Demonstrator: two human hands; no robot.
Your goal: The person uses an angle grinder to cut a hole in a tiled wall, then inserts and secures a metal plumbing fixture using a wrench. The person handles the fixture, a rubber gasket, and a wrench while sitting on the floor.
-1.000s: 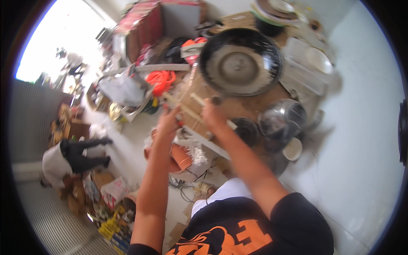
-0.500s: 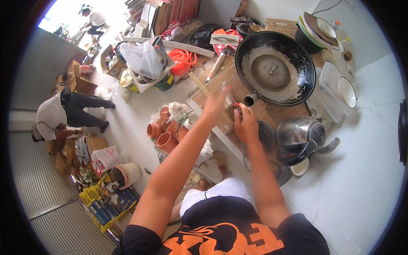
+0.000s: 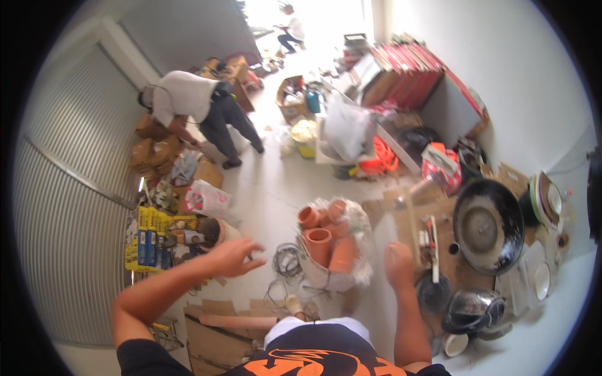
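Observation:
My left hand [image 3: 235, 257] is raised over the floor at the left, its fingers apart and nothing in them. A bucket [image 3: 227, 230] stands just beyond it. My right hand [image 3: 399, 262] is closed beside the cardboard-covered table [image 3: 411, 219]; its fingers are curled out of sight, so anything in them is hidden. Close to it on the cardboard lie a long white tool [image 3: 435, 247] and small red pieces. Between my hands, orange-brown pipe fittings [image 3: 319, 245] fill a white sack [image 3: 323, 274] on the floor.
A large black pan [image 3: 489, 229], a dark kettle [image 3: 470, 311] and clear plastic tubs [image 3: 523, 269] stand at the right. A coiled cable [image 3: 287, 260] lies by the sack. One person [image 3: 200, 103] bends over boxes at the left; another [image 3: 290, 30] crouches far back.
The view has swung left. My hands, earlier together over the cardboard with a small red piece at the right one, are now wide apart. The left has moved left and opened.

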